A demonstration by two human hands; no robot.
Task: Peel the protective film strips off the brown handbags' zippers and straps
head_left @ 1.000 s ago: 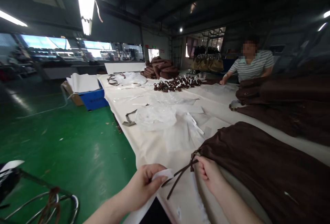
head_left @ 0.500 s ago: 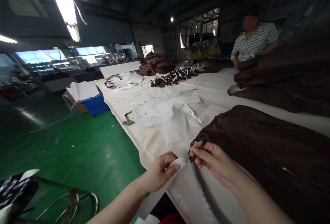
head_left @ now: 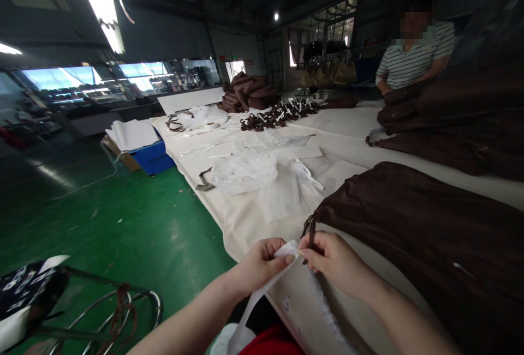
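Observation:
Pinched in my left hand (head_left: 268, 262) is a long white strip (head_left: 248, 311) of thin, paper-like material, its tail hanging down past the table edge. My right hand (head_left: 327, 257) is closed on a narrow brown strap (head_left: 311, 234), which joins the corner of a dark brown bag (head_left: 409, 208). The strip's upper end meets my right fingertips; whether they grip it too is hidden. Small metal hardware shows where strap and bag join. The bag lies flat on the cream-covered table (head_left: 241, 218), to the right of my hands.
Clear plastic bags (head_left: 245, 169) and white sheets (head_left: 280, 199) lie ahead. Farther back are a heap of small brown straps (head_left: 278, 115) and piled brown bags (head_left: 249, 93). A person (head_left: 413, 66) stands behind more brown bags (head_left: 450, 126). A blue box (head_left: 155, 158) and chair (head_left: 114, 306) are left.
My two hands have come together, bringing the white strip's end against the brown strap. My right hand has shifted slightly down, and the strap now stands up above its fingers.

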